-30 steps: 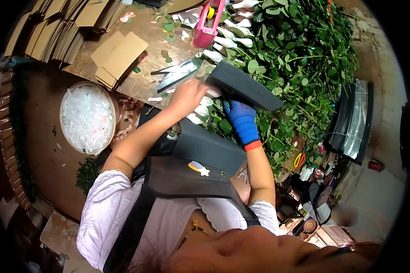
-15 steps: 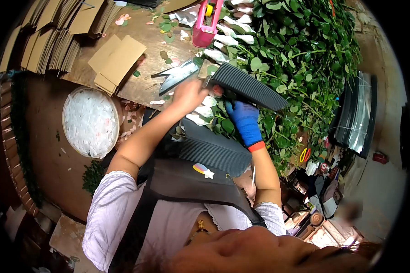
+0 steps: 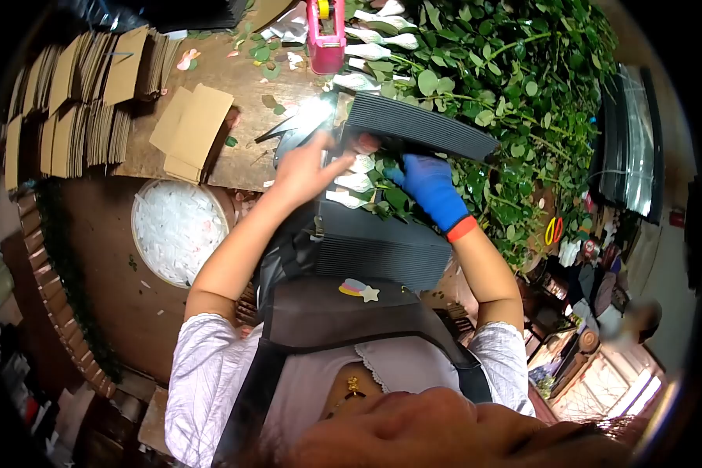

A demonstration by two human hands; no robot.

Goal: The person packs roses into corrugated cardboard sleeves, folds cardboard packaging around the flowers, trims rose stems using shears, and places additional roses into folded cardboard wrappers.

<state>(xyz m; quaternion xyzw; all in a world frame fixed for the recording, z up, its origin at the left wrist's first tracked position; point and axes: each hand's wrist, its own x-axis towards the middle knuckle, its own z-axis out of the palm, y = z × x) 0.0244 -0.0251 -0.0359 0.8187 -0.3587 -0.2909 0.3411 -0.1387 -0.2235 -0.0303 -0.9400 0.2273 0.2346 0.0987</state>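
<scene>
My bare left hand is open, with thumb and fingers apart, at the left end of a black ribbed sheet. Its thumb lies close to the flower heads in white net sleeves. A pinkish bloom shows under the sheet's end. My right hand, in a blue glove with an orange cuff, is closed around leafy stems below the sheet; its fingertips are partly hidden. Another stack of black ribbed sheets lies nearer my body. Just beyond my left hand, scissors rest on the table.
A pink tape dispenser stands beside more sleeved flowers and a large heap of leafy stems. Cardboard pieces lie on the wooden table, with cardboard stacks farther left. A round tub of white sleeves sits lower left.
My left hand has drawn back a little from the sheet's end, and its fingers have spread. The gloved right hand stays by the stems. The whole view has shifted.
</scene>
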